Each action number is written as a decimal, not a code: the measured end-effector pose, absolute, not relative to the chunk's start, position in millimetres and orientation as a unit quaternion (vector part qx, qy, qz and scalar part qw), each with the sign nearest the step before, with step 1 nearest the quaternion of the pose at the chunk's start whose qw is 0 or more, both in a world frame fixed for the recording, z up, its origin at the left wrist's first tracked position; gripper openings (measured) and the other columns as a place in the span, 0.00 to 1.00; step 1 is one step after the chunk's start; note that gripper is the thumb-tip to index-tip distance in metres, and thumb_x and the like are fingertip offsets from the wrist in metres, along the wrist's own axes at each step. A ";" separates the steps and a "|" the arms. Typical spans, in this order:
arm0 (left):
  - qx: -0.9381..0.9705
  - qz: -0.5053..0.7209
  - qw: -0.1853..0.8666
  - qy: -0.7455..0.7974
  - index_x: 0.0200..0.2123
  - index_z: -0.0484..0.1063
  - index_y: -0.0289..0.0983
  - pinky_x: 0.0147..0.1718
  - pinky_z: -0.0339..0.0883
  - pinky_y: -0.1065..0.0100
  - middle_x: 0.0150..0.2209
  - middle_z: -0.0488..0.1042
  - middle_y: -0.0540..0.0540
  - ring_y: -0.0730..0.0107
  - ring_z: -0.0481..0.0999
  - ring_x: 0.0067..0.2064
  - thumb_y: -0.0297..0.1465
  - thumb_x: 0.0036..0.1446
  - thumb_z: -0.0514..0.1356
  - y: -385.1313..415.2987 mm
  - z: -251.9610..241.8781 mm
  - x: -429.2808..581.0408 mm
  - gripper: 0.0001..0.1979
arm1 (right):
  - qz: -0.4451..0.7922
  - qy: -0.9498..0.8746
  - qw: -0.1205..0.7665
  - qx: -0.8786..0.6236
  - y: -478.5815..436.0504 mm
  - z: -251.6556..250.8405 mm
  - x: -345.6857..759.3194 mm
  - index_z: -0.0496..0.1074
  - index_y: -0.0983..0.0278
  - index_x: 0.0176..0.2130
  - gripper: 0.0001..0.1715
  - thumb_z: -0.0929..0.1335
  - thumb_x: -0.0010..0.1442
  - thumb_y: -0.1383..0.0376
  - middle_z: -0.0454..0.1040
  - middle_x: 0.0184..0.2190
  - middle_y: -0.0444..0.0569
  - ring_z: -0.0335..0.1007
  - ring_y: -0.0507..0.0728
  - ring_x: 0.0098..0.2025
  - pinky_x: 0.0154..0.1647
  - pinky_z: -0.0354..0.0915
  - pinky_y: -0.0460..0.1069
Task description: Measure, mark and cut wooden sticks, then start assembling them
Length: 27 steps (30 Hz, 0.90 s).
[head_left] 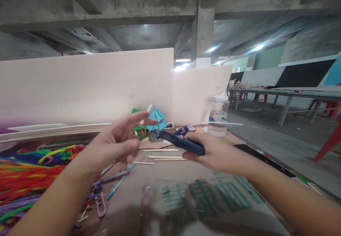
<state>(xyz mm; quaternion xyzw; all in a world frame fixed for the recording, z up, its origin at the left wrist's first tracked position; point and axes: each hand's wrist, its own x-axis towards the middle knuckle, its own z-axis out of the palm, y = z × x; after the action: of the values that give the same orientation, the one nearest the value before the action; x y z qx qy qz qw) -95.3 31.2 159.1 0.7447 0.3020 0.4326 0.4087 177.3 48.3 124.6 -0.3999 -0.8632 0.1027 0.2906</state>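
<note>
My left hand (121, 136) is raised over the table with its fingers curled. A short pale stick (150, 108) shows between its fingers, and another pale stick end (144, 140) shows by the thumb tip. Wrapped in my right hand (210, 150) is a dark blue hand tool (183, 142), its narrow end pointing left toward my left fingers. Blur hides the tool's exact kind. Below and behind the hands, several thin wooden sticks (166, 157) lie on the table. Just beyond my left fingers stands a small blue paper-like canopy (157, 117), with a green one (135, 126) partly hidden.
Colourful pipe cleaners (29, 179) heap up at left, beside purple clips (100, 204) and a blue pen (114, 189). A clear sheet with green lettering (202, 197) covers the front. A water bottle (218, 117) and a dark phone-like slab (263, 160) are at right; white boards (87, 90) stand behind.
</note>
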 end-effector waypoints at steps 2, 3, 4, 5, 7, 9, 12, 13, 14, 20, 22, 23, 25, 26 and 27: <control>0.762 0.414 0.355 0.349 0.61 0.62 0.46 0.13 0.58 0.81 0.34 0.77 0.49 0.85 0.64 0.17 0.33 0.56 0.63 39.7 159.7 -99.8 0.29 | 0.101 -0.861 0.313 -0.388 51.2 134.6 191.3 0.74 0.63 0.40 0.15 0.68 0.58 0.56 0.77 0.34 0.49 0.71 0.58 0.35 0.33 0.61 0.48; 0.783 0.373 0.326 0.376 0.61 0.62 0.45 0.14 0.58 0.81 0.26 0.74 0.52 0.82 0.64 0.18 0.33 0.57 0.62 44.3 156.7 -98.3 0.28 | 0.094 -0.850 0.333 -0.396 52.0 139.8 198.1 0.73 0.63 0.37 0.16 0.67 0.58 0.54 0.75 0.31 0.47 0.70 0.57 0.32 0.32 0.60 0.48; 0.806 0.324 0.292 0.401 0.60 0.64 0.43 0.16 0.59 0.80 0.22 0.71 0.54 0.80 0.65 0.19 0.32 0.58 0.60 48.7 151.0 -93.6 0.26 | 0.095 -0.837 0.354 -0.406 52.4 144.7 204.3 0.73 0.64 0.36 0.17 0.67 0.58 0.52 0.74 0.29 0.46 0.69 0.56 0.31 0.30 0.59 0.48; 0.831 0.268 0.253 0.418 0.58 0.67 0.43 0.18 0.61 0.79 0.22 0.71 0.54 0.78 0.67 0.20 0.31 0.59 0.59 52.6 143.0 -85.6 0.23 | 0.096 -0.821 0.378 -0.417 52.5 149.3 209.6 0.72 0.64 0.35 0.18 0.67 0.57 0.52 0.73 0.27 0.45 0.68 0.56 0.29 0.30 0.58 0.47; 0.872 0.191 0.192 0.408 0.51 0.73 0.42 0.26 0.68 0.75 0.36 0.78 0.48 0.75 0.73 0.27 0.26 0.57 0.55 58.8 121.8 -60.5 0.18 | 0.086 -0.794 0.418 -0.432 52.0 156.5 217.5 0.71 0.64 0.34 0.17 0.67 0.56 0.52 0.72 0.26 0.44 0.66 0.55 0.29 0.30 0.58 0.47; 0.900 0.144 0.175 0.371 0.51 0.72 0.41 0.40 0.72 0.67 0.46 0.78 0.45 0.68 0.77 0.40 0.25 0.58 0.53 64.9 99.1 -27.2 0.19 | 0.060 -0.780 0.443 -0.438 51.6 160.7 222.3 0.71 0.65 0.33 0.16 0.67 0.55 0.54 0.71 0.26 0.44 0.65 0.54 0.29 0.31 0.58 0.48; 0.921 0.126 0.183 0.319 0.53 0.71 0.41 0.55 0.65 0.56 0.54 0.75 0.43 0.60 0.73 0.54 0.25 0.58 0.53 80.3 73.6 27.9 0.21 | 0.028 -0.777 0.456 -0.434 52.1 162.6 226.1 0.71 0.65 0.34 0.16 0.67 0.55 0.54 0.72 0.28 0.45 0.65 0.55 0.30 0.33 0.58 0.48; 0.925 0.120 0.188 0.308 0.53 0.72 0.40 0.56 0.64 0.55 0.55 0.75 0.43 0.58 0.72 0.55 0.24 0.56 0.54 87.5 68.1 46.1 0.21 | 0.023 -0.777 0.458 -0.431 52.5 162.5 227.0 0.71 0.65 0.35 0.16 0.68 0.55 0.54 0.73 0.29 0.46 0.66 0.55 0.31 0.33 0.58 0.48; 0.929 0.117 0.191 0.294 0.53 0.72 0.39 0.56 0.64 0.55 0.55 0.75 0.42 0.57 0.72 0.55 0.23 0.54 0.55 95.1 63.8 63.4 0.22 | 0.020 -0.778 0.458 -0.429 53.1 162.4 227.9 0.71 0.65 0.35 0.16 0.68 0.56 0.54 0.74 0.30 0.46 0.66 0.55 0.32 0.34 0.59 0.48; 0.932 0.124 0.215 0.266 0.62 0.62 0.39 0.52 0.68 0.62 0.56 0.73 0.42 0.63 0.76 0.51 0.18 0.50 0.54 123.0 54.3 116.0 0.34 | 0.047 -0.784 0.454 -0.420 57.7 165.0 235.6 0.70 0.65 0.34 0.17 0.68 0.56 0.53 0.72 0.30 0.47 0.65 0.55 0.32 0.33 0.58 0.49; 0.922 0.133 0.216 0.294 0.62 0.62 0.39 0.47 0.71 0.63 0.55 0.74 0.41 0.64 0.78 0.46 0.19 0.50 0.54 122.0 58.2 102.0 0.34 | 0.059 -0.780 0.459 -0.420 58.9 166.1 237.7 0.69 0.65 0.33 0.18 0.67 0.56 0.52 0.70 0.28 0.46 0.64 0.54 0.30 0.32 0.57 0.48; 0.915 0.136 0.215 0.312 0.60 0.65 0.39 0.43 0.72 0.64 0.53 0.75 0.41 0.64 0.78 0.44 0.21 0.51 0.53 121.0 61.8 89.4 0.31 | 0.062 -0.777 0.463 -0.421 59.1 166.1 238.0 0.69 0.65 0.32 0.18 0.67 0.56 0.52 0.69 0.27 0.45 0.63 0.53 0.29 0.32 0.57 0.48; 0.900 0.136 0.213 0.355 0.55 0.71 0.38 0.34 0.73 0.68 0.46 0.79 0.42 0.65 0.79 0.39 0.24 0.53 0.53 120.1 71.0 56.3 0.25 | 0.059 -0.771 0.469 -0.426 58.6 164.9 236.5 0.69 0.65 0.32 0.17 0.67 0.56 0.53 0.68 0.26 0.44 0.63 0.53 0.28 0.31 0.56 0.48; 0.891 0.136 0.209 0.378 0.50 0.74 0.38 0.33 0.72 0.68 0.43 0.80 0.43 0.65 0.79 0.38 0.26 0.54 0.54 120.6 76.1 37.6 0.21 | 0.052 -0.770 0.470 -0.429 57.9 163.7 234.6 0.69 0.65 0.32 0.16 0.67 0.56 0.54 0.68 0.26 0.44 0.63 0.53 0.28 0.32 0.56 0.48; 0.882 0.142 0.201 0.401 0.47 0.76 0.38 0.35 0.72 0.68 0.41 0.81 0.43 0.64 0.79 0.39 0.28 0.54 0.54 121.4 80.9 18.6 0.19 | 0.041 -0.771 0.467 -0.431 56.9 162.1 232.0 0.69 0.65 0.33 0.16 0.68 0.56 0.54 0.69 0.26 0.44 0.63 0.53 0.29 0.32 0.56 0.48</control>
<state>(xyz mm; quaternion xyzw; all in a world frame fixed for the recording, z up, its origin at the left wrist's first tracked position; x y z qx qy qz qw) 18.6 121.4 80.9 0.8823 0.4010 0.1419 0.2014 232.0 56.9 162.1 -0.4313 -0.7708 0.0410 0.4672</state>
